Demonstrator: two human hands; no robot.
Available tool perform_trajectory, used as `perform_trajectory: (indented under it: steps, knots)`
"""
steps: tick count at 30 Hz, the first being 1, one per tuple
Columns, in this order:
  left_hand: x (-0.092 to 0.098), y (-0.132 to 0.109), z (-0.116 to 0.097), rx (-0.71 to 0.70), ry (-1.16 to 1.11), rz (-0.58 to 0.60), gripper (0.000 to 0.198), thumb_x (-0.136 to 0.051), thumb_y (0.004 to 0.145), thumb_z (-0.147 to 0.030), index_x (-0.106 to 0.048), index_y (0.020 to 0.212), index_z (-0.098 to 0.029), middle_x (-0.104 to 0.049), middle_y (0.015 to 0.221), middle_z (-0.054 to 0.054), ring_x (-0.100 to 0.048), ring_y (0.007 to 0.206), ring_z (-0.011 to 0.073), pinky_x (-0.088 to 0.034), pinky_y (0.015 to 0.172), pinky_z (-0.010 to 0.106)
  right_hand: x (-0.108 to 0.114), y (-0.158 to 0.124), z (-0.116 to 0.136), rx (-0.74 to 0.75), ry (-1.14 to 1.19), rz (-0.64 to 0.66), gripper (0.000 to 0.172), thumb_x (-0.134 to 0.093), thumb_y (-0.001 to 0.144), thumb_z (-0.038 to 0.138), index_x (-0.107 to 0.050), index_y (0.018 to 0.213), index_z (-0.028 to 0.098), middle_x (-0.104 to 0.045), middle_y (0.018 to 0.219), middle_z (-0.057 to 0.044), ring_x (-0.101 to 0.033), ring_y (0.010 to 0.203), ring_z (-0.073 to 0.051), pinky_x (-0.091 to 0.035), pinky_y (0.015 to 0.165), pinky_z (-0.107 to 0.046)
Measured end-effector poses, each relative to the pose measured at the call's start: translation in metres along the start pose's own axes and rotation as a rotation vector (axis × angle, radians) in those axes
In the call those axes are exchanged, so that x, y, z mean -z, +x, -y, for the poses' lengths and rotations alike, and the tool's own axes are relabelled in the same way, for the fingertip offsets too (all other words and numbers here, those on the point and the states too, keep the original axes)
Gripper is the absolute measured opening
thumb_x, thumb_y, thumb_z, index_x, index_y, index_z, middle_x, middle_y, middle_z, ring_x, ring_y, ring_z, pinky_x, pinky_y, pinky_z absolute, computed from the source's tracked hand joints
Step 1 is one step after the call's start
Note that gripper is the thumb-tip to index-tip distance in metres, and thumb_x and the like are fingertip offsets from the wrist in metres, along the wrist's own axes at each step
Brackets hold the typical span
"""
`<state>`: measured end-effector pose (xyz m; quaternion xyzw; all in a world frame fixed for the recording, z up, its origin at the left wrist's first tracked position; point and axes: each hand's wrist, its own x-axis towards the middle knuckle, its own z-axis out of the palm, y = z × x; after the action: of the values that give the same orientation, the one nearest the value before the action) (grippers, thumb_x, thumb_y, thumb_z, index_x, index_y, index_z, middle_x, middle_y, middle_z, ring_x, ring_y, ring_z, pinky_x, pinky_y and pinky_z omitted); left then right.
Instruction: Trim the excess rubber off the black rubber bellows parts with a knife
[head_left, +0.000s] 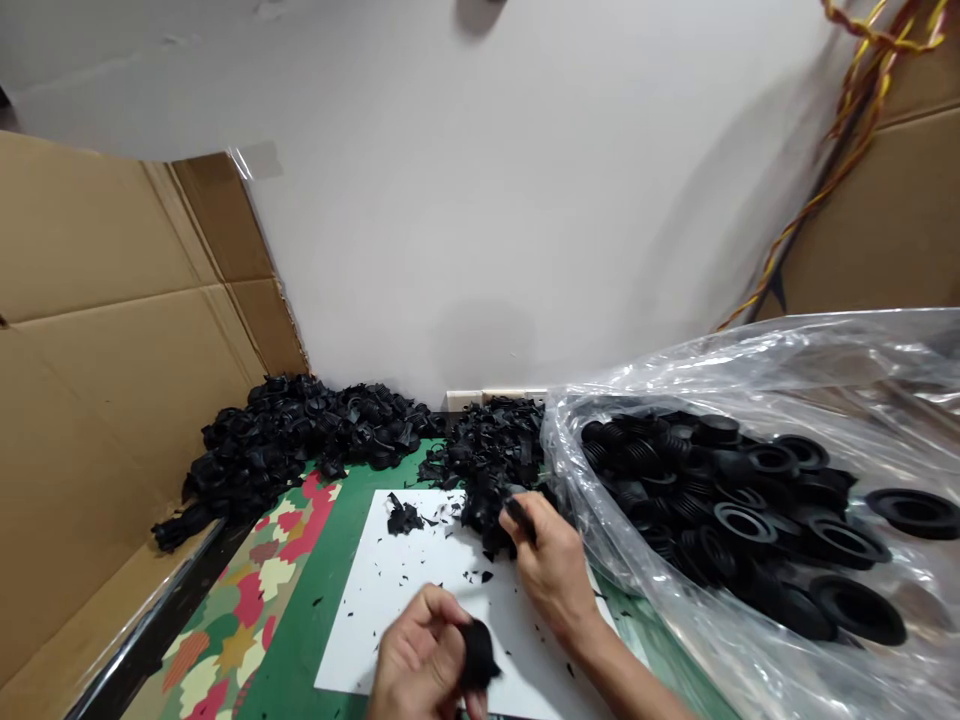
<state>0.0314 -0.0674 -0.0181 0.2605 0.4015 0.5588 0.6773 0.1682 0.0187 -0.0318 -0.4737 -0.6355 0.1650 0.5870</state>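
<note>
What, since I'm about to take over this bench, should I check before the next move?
1. Left hand has hold of its black part: ok, gripped over the white sheet.
2. Right hand has hold of its dark item: ok, pinched in the fingers.
3. Whether that dark item is a tool or a scrap: cannot tell.
4. White sheet free of bits: not ok, black scraps lie scattered on it.
5. More ringed black parts at hand: ok, many in the clear plastic bag on the right.
</note>
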Motion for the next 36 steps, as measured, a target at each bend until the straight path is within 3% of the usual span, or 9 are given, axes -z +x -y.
perform_trajectory:
  steps: [4, 7, 9, 13, 16, 20, 28, 32, 36]
  knots:
    - [0.01, 0.01, -0.016, -0.056, -0.058, -0.049, 0.034, -0.087, 0.054, -0.032, -0.062, 0.071, -0.018, -0.06, 0.058, -0.002, -0.055, 0.043, 0.0097, -0.041, 0.043, 0.019, 0.003, -0.003, -0.002, 0.096, 0.024, 0.072, 0.017, -0.045, 0.073, 0.009, -0.055, 0.067, 0.021, -0.065, 0.074, -0.006, -0.062, 0.068, -0.019, -0.049, 0.061, -0.026]
    - [0.016, 0.013, -0.02, -0.073, -0.054, -0.039, 0.034, -0.086, 0.055, -0.032, -0.062, 0.073, -0.018, -0.062, 0.062, 0.0, -0.056, 0.046, 0.0102, -0.042, 0.044, 0.02, 0.001, -0.008, 0.003, 0.158, 0.032, 0.138, 0.028, -0.042, 0.063, 0.002, -0.06, 0.071, 0.021, -0.066, 0.078, -0.006, -0.065, 0.07, -0.018, -0.052, 0.061, -0.026]
    - [0.017, 0.013, -0.019, -0.077, -0.061, -0.033, 0.033, -0.086, 0.056, -0.031, -0.062, 0.073, -0.018, -0.064, 0.065, 0.001, -0.057, 0.047, 0.0108, -0.041, 0.045, 0.02, 0.0, -0.01, 0.007, 0.187, 0.04, 0.177, 0.032, -0.041, 0.064, 0.001, -0.063, 0.077, 0.021, -0.067, 0.082, -0.007, -0.066, 0.072, -0.019, -0.053, 0.061, -0.026]
    - [0.015, 0.012, -0.018, -0.041, -0.127, -0.039, 0.036, -0.086, 0.056, -0.036, -0.062, 0.075, -0.018, -0.066, 0.065, 0.002, -0.06, 0.052, 0.0131, -0.043, 0.048, 0.022, 0.004, -0.012, 0.016, 0.176, 0.109, 0.159, 0.024, -0.046, 0.076, 0.005, -0.066, 0.081, 0.019, -0.068, 0.088, -0.009, -0.067, 0.08, -0.02, -0.054, 0.068, -0.027]
    - [0.014, 0.014, -0.02, -0.011, -0.187, -0.096, 0.038, -0.088, 0.052, -0.032, -0.062, 0.075, -0.017, -0.067, 0.064, 0.002, -0.06, 0.052, 0.0127, -0.043, 0.049, 0.022, 0.006, -0.014, 0.023, 0.125, 0.204, 0.149, 0.017, -0.051, 0.081, 0.011, -0.066, 0.078, 0.019, -0.066, 0.081, -0.007, -0.065, 0.075, -0.018, -0.052, 0.065, -0.025]
    - [0.011, 0.017, -0.022, -0.013, -0.188, -0.159, 0.038, -0.09, 0.049, -0.025, -0.064, 0.075, -0.015, -0.068, 0.065, 0.002, -0.059, 0.049, 0.0118, -0.044, 0.048, 0.023, 0.004, -0.019, 0.028, -0.037, 0.325, 0.256, 0.014, -0.055, 0.084, 0.022, -0.066, 0.076, 0.02, -0.065, 0.076, -0.004, -0.063, 0.07, -0.018, -0.05, 0.063, -0.025]
    - [0.007, 0.019, -0.019, -0.07, -0.089, -0.045, 0.033, -0.086, 0.057, -0.027, -0.064, 0.079, -0.017, -0.065, 0.066, 0.0, -0.061, 0.055, 0.0129, -0.044, 0.05, 0.022, -0.005, -0.026, 0.039, -0.337, 0.516, 0.43, 0.023, -0.056, 0.082, 0.037, -0.057, 0.067, 0.019, -0.055, 0.063, 0.001, -0.054, 0.059, -0.016, -0.045, 0.054, -0.026]
    - [0.007, 0.02, -0.016, -0.068, -0.012, -0.015, 0.036, -0.084, 0.059, -0.034, -0.066, 0.083, -0.016, -0.066, 0.067, 0.002, -0.063, 0.057, 0.0147, -0.045, 0.051, 0.022, -0.012, -0.03, 0.035, -0.389, 0.511, 0.418, 0.03, -0.057, 0.079, 0.039, -0.047, 0.059, 0.02, -0.047, 0.059, 0.003, -0.047, 0.055, -0.014, -0.04, 0.05, -0.024]
    - [0.008, 0.023, -0.013, -0.067, 0.072, -0.021, 0.037, -0.084, 0.059, -0.036, -0.067, 0.081, -0.013, -0.066, 0.06, 0.003, -0.058, 0.042, 0.0109, -0.039, 0.041, 0.018, -0.019, -0.037, 0.029, -0.341, 0.506, 0.391, 0.033, -0.052, 0.082, 0.041, -0.041, 0.057, 0.022, -0.045, 0.058, 0.003, -0.047, 0.055, -0.014, -0.038, 0.049, -0.024]
